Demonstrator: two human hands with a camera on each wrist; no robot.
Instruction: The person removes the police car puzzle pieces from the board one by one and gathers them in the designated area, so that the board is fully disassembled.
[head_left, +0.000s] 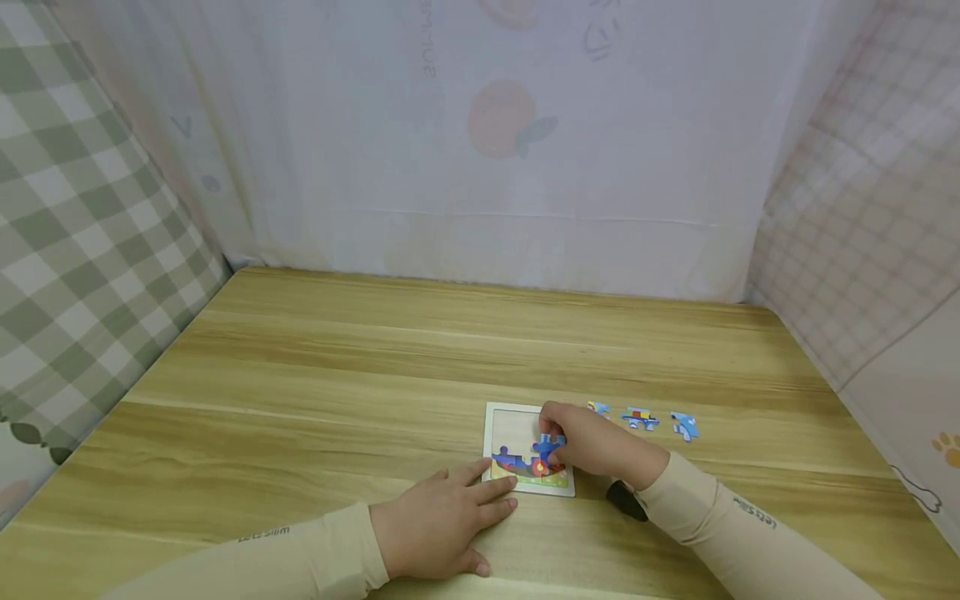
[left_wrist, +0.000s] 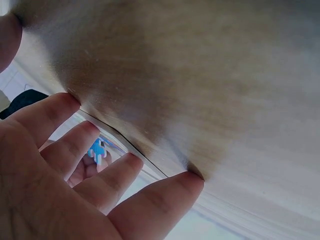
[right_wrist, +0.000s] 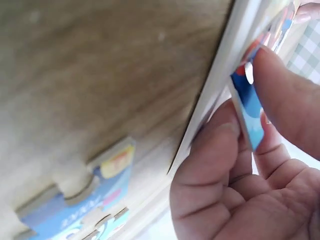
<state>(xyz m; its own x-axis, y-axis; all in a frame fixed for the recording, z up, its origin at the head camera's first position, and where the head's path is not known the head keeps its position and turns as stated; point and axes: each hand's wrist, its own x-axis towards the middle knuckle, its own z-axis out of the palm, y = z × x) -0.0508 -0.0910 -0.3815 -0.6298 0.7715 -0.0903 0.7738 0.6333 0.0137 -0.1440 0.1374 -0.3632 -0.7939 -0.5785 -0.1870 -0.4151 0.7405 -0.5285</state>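
A square puzzle board (head_left: 489, 425) with a pale raised rim lies on the table, its near part filled with joined picture pieces (head_left: 525, 471). Between thumb and fingers my right hand (head_left: 600, 442) pinches a blue jigsaw piece (right_wrist: 247, 105), tilted over the board's right side. In the head view that blue piece overlaps the joined ones; whether it touches them I cannot tell. My left hand (head_left: 442, 517) lies with fingers spread, fingertips on the board's near left corner and the table beside it. The left wrist view shows those fingers (left_wrist: 112, 180) from behind, against the board's edge.
Loose jigsaw pieces lie right of the board: one partly behind my right hand (head_left: 598, 407), one with red and yellow (head_left: 640, 418), one light blue (head_left: 684, 425). A black object (head_left: 626, 501) sits by my right wrist. Cloth walls (head_left: 480, 233) border the wooden table (head_left: 337, 350).
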